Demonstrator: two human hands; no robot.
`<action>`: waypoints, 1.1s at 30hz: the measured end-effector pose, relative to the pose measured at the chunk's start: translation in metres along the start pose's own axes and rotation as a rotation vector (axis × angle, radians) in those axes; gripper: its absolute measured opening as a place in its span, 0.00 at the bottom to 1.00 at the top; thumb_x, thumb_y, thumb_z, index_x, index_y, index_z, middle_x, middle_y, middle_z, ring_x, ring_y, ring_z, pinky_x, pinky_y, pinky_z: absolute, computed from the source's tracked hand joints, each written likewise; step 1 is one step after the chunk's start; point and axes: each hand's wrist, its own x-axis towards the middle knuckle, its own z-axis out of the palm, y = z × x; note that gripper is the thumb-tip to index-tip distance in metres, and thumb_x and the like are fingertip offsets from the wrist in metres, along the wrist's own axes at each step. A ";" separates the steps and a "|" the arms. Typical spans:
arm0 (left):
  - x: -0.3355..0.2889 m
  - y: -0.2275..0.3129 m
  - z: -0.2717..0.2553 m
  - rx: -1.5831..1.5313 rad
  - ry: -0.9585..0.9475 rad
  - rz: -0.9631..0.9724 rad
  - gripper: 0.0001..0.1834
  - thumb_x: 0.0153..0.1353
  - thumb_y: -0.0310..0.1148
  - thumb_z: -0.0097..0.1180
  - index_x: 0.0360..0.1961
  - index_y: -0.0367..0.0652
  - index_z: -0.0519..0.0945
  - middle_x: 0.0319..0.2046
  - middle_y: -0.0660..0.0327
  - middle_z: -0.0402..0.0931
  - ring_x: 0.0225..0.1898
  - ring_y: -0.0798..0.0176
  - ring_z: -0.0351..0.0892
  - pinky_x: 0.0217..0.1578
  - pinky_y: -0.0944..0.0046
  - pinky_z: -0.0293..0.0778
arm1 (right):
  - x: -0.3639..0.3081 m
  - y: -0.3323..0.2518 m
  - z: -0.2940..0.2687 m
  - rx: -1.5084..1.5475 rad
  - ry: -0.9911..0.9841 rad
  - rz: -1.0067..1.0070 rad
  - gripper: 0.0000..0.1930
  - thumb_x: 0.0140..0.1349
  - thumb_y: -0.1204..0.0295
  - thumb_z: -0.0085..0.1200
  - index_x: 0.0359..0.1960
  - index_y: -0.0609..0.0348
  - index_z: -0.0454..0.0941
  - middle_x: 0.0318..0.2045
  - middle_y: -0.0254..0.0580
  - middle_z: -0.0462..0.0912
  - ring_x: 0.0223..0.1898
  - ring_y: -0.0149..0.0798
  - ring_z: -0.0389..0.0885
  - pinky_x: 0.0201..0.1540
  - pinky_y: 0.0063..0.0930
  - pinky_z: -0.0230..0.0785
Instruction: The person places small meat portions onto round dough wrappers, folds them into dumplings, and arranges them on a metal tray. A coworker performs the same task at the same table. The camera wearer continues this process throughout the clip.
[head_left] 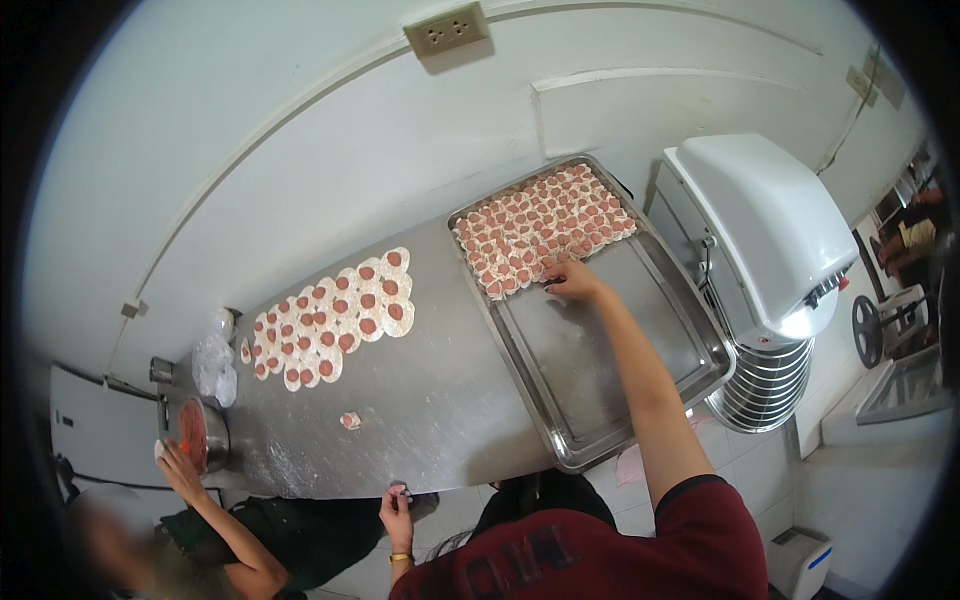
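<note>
My right hand (572, 281) reaches into the large metal tray (600, 360), its fingers pinched at the near edge of the packed rows of open-topped dumplings (545, 222). Something small and dark shows at those fingertips, too small to name. Down by the table's front edge, my left hand (396, 515), with a yellow band at the wrist, is closed round a small pale-and-pink dumpling (399, 490). One folded dumpling (350, 421) stands alone on the steel table (440, 400). Behind it lie flat round wrappers (340, 305), overlapping, most topped with a pink dab of filling.
At the left, a co-worker's hand (180, 475) holds a white wrapper beside a metal pot (213, 437) of pink filling. A plastic bag (213, 365) lies behind the pot. A white mixer (765, 230) with a wire guard stands right of the tray. The wall runs along the back.
</note>
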 end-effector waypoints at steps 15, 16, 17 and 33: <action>0.002 0.000 0.009 -0.020 0.062 -0.048 0.05 0.61 0.22 0.48 0.36 0.35 0.76 0.30 0.65 0.74 0.30 0.74 0.72 0.34 0.72 0.71 | -0.020 -0.003 -0.051 0.016 -0.062 0.291 0.14 0.51 0.68 0.60 0.40 0.56 0.82 0.37 0.45 0.84 0.39 0.39 0.82 0.44 0.31 0.73; 0.002 -0.001 0.010 -0.028 0.073 -0.044 0.05 0.61 0.22 0.48 0.36 0.35 0.76 0.30 0.65 0.74 0.30 0.74 0.72 0.34 0.72 0.71 | -0.023 0.000 -0.052 0.050 -0.035 0.299 0.14 0.51 0.68 0.60 0.40 0.56 0.82 0.37 0.45 0.84 0.39 0.40 0.82 0.43 0.31 0.73; 0.002 -0.002 0.011 -0.037 0.083 -0.042 0.05 0.61 0.22 0.49 0.36 0.35 0.76 0.30 0.64 0.74 0.30 0.74 0.72 0.34 0.72 0.71 | -0.024 0.003 -0.052 0.062 -0.008 0.354 0.14 0.52 0.69 0.60 0.41 0.56 0.82 0.37 0.45 0.84 0.39 0.40 0.82 0.43 0.31 0.73; 0.053 0.058 0.088 0.352 0.019 0.308 0.03 0.57 0.25 0.53 0.31 0.38 0.75 0.25 0.55 0.71 0.24 0.56 0.71 0.26 0.61 0.68 | -0.054 -0.012 -0.030 0.171 0.019 0.255 0.12 0.53 0.74 0.58 0.40 0.57 0.82 0.30 0.42 0.84 0.32 0.30 0.80 0.38 0.25 0.72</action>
